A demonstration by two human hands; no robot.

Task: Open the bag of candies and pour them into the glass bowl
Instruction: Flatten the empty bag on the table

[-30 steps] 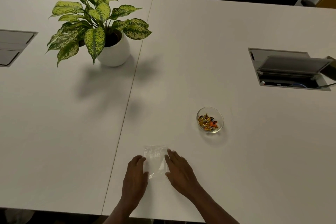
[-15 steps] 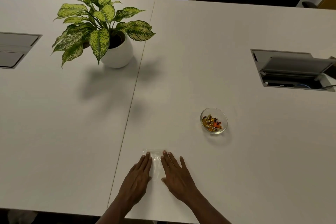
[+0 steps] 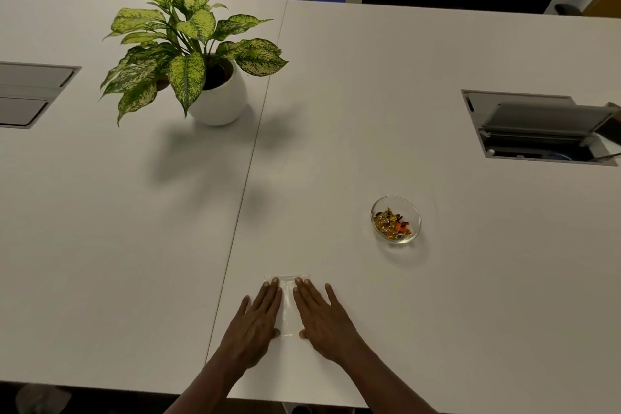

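Observation:
An empty clear plastic bag (image 3: 287, 306) lies flat on the white table (image 3: 437, 312) near its front edge. My left hand (image 3: 253, 323) rests palm down on the bag's left side, fingers stretched out. On the bag's right side my right hand (image 3: 327, 319) lies flat in the same way. Only a strip of the bag shows between the hands. To the right and farther back stands the small glass bowl (image 3: 396, 219), holding gold and orange wrapped candies (image 3: 391, 222).
A potted plant (image 3: 201, 67) in a white pot stands at the back left. An open cable box (image 3: 541, 128) is sunk into the table at the right, a closed one (image 3: 30, 94) at the left edge. A seam (image 3: 255, 151) runs down the table.
Both hands went from curled beside the bag to lying flat on it, pressed side by side. The bag now lies flatter. The bowl has stayed where it was.

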